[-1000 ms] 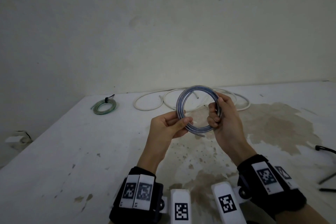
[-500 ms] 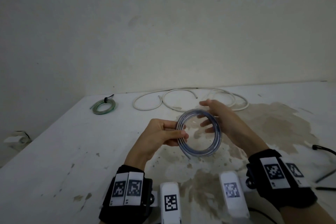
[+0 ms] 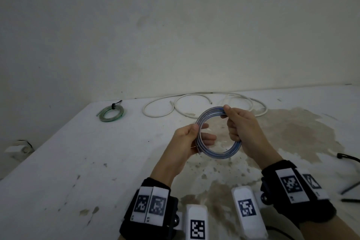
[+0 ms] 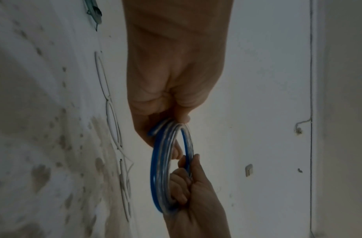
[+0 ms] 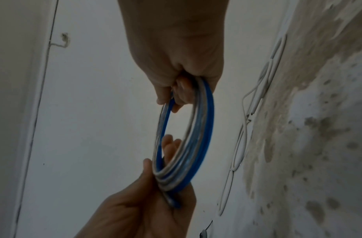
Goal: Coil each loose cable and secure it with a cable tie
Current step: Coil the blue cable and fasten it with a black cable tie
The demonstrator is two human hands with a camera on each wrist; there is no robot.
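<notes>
Both hands clasp the blue-and-clear plastic cable coil [image 3: 217, 132]: left hand [image 3: 188, 140] pinching its near side; right hand [image 3: 241, 128] gripping opposite, so loops stay stacked for tying.

Both hands [image 4: 171, 90] around a blue coiled cable [image 4: 155, 170]

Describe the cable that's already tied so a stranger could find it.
On the white table, look to the far left corner near the wall. The small green coil lies there alone, left of the loose white cable; only it has a black tie.
</notes>
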